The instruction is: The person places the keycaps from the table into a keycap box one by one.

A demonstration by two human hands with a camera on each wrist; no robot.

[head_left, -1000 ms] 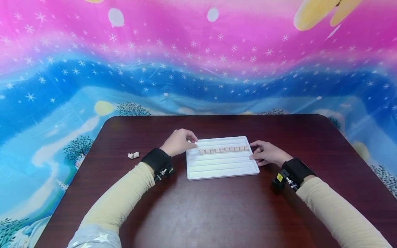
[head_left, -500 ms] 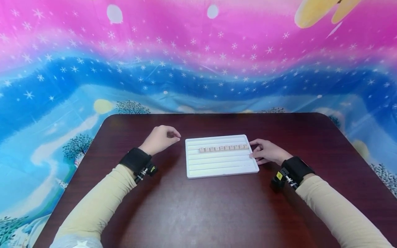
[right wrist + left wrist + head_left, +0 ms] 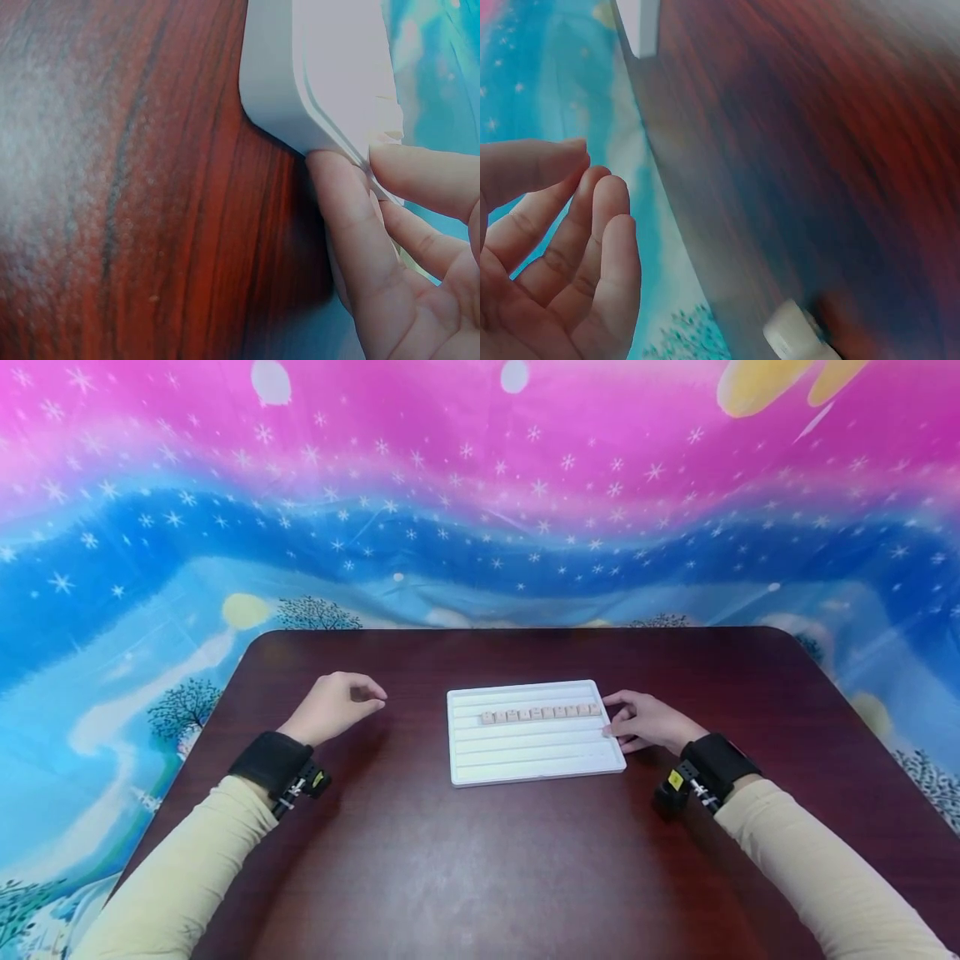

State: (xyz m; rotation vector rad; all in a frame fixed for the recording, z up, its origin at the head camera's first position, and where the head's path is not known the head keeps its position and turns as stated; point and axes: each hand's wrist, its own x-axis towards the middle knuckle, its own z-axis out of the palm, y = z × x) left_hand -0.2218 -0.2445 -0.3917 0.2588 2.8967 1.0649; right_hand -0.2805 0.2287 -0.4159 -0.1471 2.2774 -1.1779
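Note:
A white ridged tray (image 3: 540, 760) lies on the table. Along one of its grooves runs a row of small beige keycaps (image 3: 536, 714) with marks on top. My right hand (image 3: 645, 722) grips the tray's right edge; in the right wrist view the thumb is at the top rim and fingers press the side. My left hand (image 3: 330, 706) hangs left of the tray, thumb and index tip close together, with nothing seen between them. Low in the left wrist view lie pale loose keycaps (image 3: 795, 334), hidden in the head view behind my left hand and wrist.
The dark red-brown table (image 3: 465, 860) has a glossy surface. Behind it hangs a pink and blue cloth (image 3: 450, 485) with snowflakes, reaching down past the table's far edge. Black camera straps sit on both wrists.
My left hand has left the tray's left edge and moved further left, over where the loose keycaps were seen. The right hand keeps its grip, and the row of keycaps stays put.

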